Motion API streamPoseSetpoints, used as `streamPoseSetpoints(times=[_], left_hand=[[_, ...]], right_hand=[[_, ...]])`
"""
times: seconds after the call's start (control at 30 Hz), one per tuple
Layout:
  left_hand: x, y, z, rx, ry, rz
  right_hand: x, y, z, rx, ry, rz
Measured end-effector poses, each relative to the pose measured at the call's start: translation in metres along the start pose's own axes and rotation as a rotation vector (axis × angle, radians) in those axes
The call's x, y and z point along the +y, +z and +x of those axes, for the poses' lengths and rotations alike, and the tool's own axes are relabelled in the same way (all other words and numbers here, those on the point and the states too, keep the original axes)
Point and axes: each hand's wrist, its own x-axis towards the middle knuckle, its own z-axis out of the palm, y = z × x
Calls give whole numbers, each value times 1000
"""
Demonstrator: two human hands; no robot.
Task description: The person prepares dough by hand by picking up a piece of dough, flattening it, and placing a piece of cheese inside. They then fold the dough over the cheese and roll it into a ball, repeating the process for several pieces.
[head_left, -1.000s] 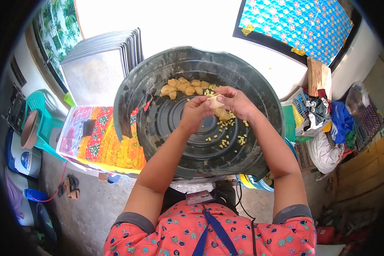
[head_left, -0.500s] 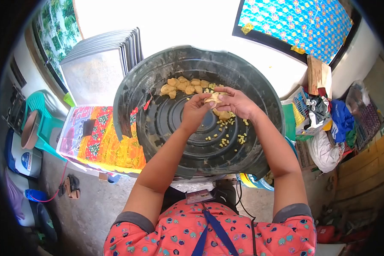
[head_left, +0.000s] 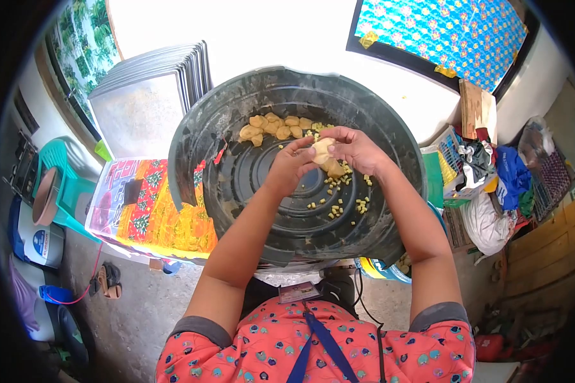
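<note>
Between my two hands is a flattened piece of pale yellow dough [head_left: 323,150], held above a wide dark basin [head_left: 195,121]. My right hand [head_left: 361,153] pinches its right edge with thumb and fingers. My left hand [head_left: 289,168] grips the left edge, its thumb against the dough. Several rounded dough lumps [head_left: 276,127] lie clustered at the basin's far side. Just below the held piece sits more dough [head_left: 333,169], partly hidden by my fingers. Small yellow cubes [head_left: 334,209] are scattered over the basin floor near my right hand, some in a heap beyond it.
Left of the basin, a surface covered with colourful wrapping [head_left: 150,204] carries a stack of metal trays [head_left: 140,102]. A teal plastic chair [head_left: 67,191] stands farther left. On the right are a crate with cloths [head_left: 469,159] and a white bag [head_left: 489,223]. Sandals [head_left: 110,281] lie on the floor.
The dough piece between my hands now looks wider and flatter, its face more visible. My left fingers have spread somewhat, and the hands have shifted slightly.
</note>
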Motion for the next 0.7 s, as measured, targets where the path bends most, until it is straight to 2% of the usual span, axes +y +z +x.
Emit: streamPoseSetpoints(times=[0.07, 0.17, 0.3, 0.37, 0.47, 0.57, 0.67, 0.7], left_hand=[[0, -1, -1, -48, -42, 88], [1, 7, -4, -65, 40, 303], [-3, 6, -2, -12, 157, 415], [-3, 5, -1, 44, 198, 444], [4, 11, -4, 60, 164, 433], [11, 10, -6, -37, 11, 85], [10, 3, -1, -2, -104, 113], [8, 0, 0, -31, -78, 151]], right_hand=[[2, -1, 1, 22, -2, -44], [7, 0, 4, 76, -2, -66], [12, 10, 6, 113, 69, -54], [14, 14, 5, 58, 30, -214], [9, 18, 4, 50, 4, -322], [5, 12, 4, 83, -9, -400], [8, 4, 3, 73, -43, -519], [6, 5, 2, 63, -58, -561]])
